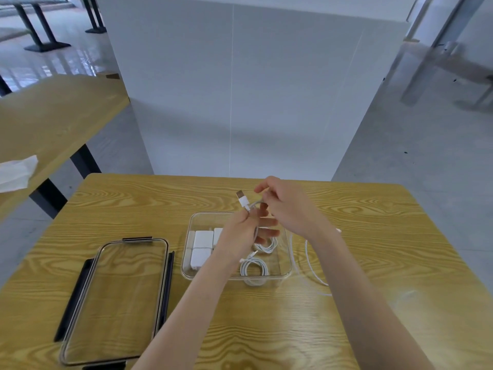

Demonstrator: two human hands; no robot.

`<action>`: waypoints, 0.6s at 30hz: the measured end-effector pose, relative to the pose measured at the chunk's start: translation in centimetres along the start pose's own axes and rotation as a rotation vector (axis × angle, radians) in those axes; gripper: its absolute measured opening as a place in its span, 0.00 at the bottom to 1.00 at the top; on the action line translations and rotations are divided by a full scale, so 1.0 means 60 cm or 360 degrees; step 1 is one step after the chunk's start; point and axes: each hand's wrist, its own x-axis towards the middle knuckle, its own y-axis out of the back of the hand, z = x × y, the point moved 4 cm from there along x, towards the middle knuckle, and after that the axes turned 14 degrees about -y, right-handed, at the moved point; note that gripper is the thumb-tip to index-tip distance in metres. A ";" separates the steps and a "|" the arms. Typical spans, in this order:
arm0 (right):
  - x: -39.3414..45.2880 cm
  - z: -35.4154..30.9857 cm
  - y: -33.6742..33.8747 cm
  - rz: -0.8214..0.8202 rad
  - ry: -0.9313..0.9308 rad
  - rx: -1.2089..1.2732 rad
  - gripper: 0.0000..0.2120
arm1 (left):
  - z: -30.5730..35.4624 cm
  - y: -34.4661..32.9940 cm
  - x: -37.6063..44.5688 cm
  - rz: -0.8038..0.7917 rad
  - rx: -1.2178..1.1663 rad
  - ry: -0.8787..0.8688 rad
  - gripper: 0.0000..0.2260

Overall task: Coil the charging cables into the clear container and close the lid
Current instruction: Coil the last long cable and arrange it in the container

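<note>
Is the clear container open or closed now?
Open. The clear container has no cover on it; its lid lies flat on the table, to the left of it.

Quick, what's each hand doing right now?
Left hand: fingers pinch the white cable just below its USB plug.
Right hand: fingers curled round the same cable.

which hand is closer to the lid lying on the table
Left. The left hand is above the clear container, just right of the lid. The right hand is farther right, winding the cable.
</note>
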 end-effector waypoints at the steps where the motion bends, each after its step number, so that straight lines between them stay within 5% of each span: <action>1: -0.005 -0.003 -0.004 0.0036 0.0033 -0.0104 0.13 | 0.000 0.002 0.002 0.0020 -0.0013 -0.0004 0.15; 6: -0.021 -0.002 -0.022 0.0068 0.0019 -0.0261 0.15 | -0.017 0.011 0.009 0.0128 -0.0087 0.0027 0.15; 10: -0.028 0.011 -0.022 0.0042 -0.0067 -0.0129 0.08 | -0.046 0.023 0.016 0.0309 -0.0507 0.0170 0.15; 18: -0.038 0.058 -0.082 -0.0612 -0.0250 0.0383 0.11 | -0.052 0.036 0.031 0.0372 -0.1264 0.0340 0.19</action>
